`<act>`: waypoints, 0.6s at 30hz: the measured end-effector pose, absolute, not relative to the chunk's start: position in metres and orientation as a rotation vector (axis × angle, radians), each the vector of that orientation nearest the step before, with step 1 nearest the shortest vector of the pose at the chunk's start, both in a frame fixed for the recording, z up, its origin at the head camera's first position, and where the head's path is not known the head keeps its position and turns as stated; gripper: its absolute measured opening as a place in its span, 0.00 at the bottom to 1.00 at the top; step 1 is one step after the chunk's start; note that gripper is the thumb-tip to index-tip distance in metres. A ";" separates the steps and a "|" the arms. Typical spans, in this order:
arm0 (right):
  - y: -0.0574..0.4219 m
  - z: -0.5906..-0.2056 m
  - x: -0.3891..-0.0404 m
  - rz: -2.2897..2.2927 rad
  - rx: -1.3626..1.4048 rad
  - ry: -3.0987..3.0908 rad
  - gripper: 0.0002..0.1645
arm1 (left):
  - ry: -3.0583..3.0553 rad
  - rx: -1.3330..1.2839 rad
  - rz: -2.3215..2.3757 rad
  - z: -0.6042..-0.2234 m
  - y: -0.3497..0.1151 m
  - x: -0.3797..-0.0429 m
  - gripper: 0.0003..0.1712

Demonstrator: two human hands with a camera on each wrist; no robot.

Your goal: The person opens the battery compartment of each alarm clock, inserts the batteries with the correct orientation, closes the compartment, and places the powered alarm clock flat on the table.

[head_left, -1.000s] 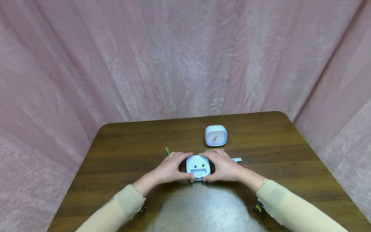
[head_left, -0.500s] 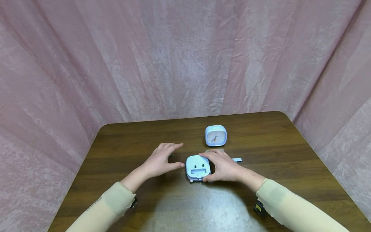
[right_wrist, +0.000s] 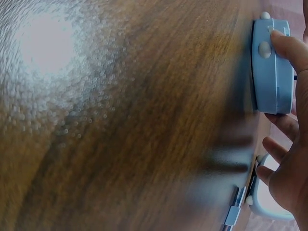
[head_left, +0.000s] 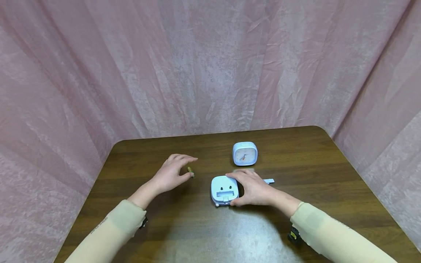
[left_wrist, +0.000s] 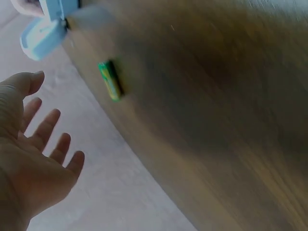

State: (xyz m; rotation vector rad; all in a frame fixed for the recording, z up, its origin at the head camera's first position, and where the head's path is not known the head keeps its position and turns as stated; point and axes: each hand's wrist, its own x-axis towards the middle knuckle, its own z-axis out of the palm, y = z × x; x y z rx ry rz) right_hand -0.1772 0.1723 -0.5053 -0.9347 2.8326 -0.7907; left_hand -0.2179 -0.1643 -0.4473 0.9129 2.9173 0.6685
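A small white alarm clock (head_left: 217, 181) lies face down on the table with its battery compartment uncovered. My right hand (head_left: 254, 188) holds it from the right, thumb on the near edge and a fingertip on the far edge. The right wrist view shows the clock's pale side (right_wrist: 267, 86) between thumb and fingers. To the left, my left hand (head_left: 168, 174) hovers with fingers spread and nothing in them. Close by its thumb lies a green-and-yellow battery (head_left: 189, 170). The left wrist view shows the same battery (left_wrist: 110, 82) on the wood, apart from the fingers.
Behind, a second white alarm clock (head_left: 245, 155) stands upright, facing me. A small white strip, seemingly a battery cover (head_left: 269, 181), lies right of my right hand, partly hidden by it. The wooden table (head_left: 312, 160) ends at pink curtains (head_left: 210, 65).
My left hand has let go of the face-down clock and moved left and away from me, toward the battery. My right hand stays on the clock, which has not moved.
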 end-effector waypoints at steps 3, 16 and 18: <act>0.173 -0.505 -0.177 -0.800 -0.935 2.825 0.57 | 2.913 0.919 0.670 -0.450 -0.173 -0.226 0.28; 0.174 -0.509 -0.178 -0.799 -0.935 2.820 0.57 | 2.901 0.952 0.477 -0.473 -0.187 -0.250 0.26; 0.174 -0.509 -0.178 -0.796 -0.935 2.821 0.56 | 2.899 0.960 0.460 -0.476 -0.185 -0.251 0.25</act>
